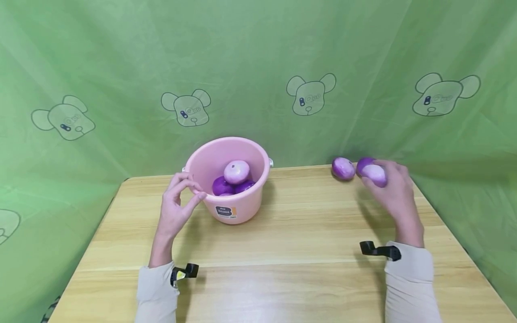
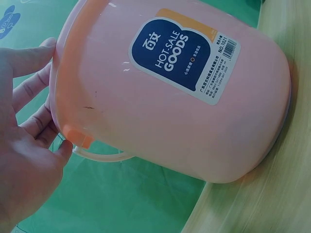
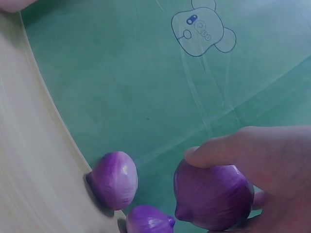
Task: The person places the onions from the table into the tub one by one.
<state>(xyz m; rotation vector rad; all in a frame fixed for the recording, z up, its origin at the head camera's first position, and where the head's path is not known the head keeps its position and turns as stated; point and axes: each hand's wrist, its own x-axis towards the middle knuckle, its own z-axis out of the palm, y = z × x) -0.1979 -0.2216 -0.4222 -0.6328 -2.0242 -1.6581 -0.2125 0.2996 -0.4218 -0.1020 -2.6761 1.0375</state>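
A pink bucket (image 1: 248, 207) stands upright at the back left of the table. My left hand (image 1: 174, 204) holds its near-left rim, fingers curled at the edge; the left wrist view shows the bucket wall (image 2: 121, 121) and its label (image 2: 180, 56). Inside lie several purple onions, one pale-topped onion (image 1: 236, 172) uppermost. At the back right, my right hand (image 1: 393, 190) grips another purple onion (image 3: 214, 196), thumb over its upper side. Close beyond it are two more onions, one on the left (image 3: 115, 180) and one partly hidden by the held onion (image 3: 148, 221).
The wooden table (image 1: 282, 291) ends at the back against a green curtain (image 1: 250, 54) printed with bear heads. A white side fitting (image 1: 271, 163) sticks out from the bucket's right rim. Black camera mounts project from the left cuff (image 1: 186, 272) and right cuff (image 1: 379, 251).
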